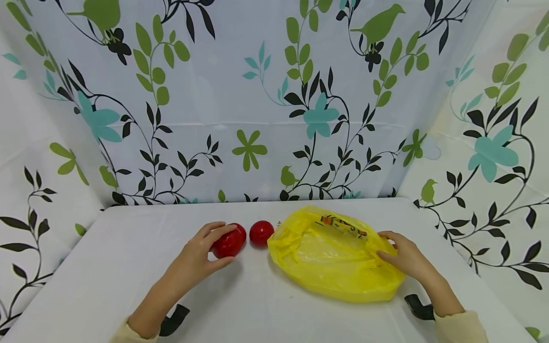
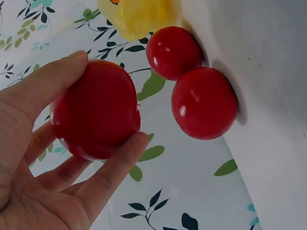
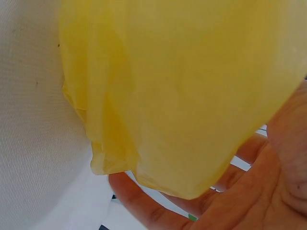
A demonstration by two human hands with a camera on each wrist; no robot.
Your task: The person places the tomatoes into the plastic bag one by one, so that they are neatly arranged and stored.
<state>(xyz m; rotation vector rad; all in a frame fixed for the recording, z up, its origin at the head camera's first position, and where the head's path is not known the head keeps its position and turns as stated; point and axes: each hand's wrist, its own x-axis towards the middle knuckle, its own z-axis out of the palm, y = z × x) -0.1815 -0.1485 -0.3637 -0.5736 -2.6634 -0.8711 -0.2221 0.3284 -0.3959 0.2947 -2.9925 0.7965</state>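
Left hand (image 1: 198, 251) grips one tomato (image 1: 226, 244) at centre frame, right hand (image 1: 405, 257) holds the bag (image 1: 339, 281) right of centre, and with two more tomatoes (image 2: 205, 103) lying outside, none looks bagged yet!

Head view: the left hand's (image 1: 199, 250) fingers cover part of its held fruit (image 1: 225, 247), which hides most of a second fruit (image 2: 205, 103) just beyond. Printing (image 1: 343, 226) on the bag (image 1: 330, 281) beside the right hand (image 1: 404, 256) is too creased to read; the bag's contents cannot be determined. Below the hands, both sleeves (image 1: 461, 327) are cut off by the lower edge, and a black piece (image 1: 419, 307) by each wrist is partly covered. Right wrist view: the top edge crops the bag, which hides several fingertips.
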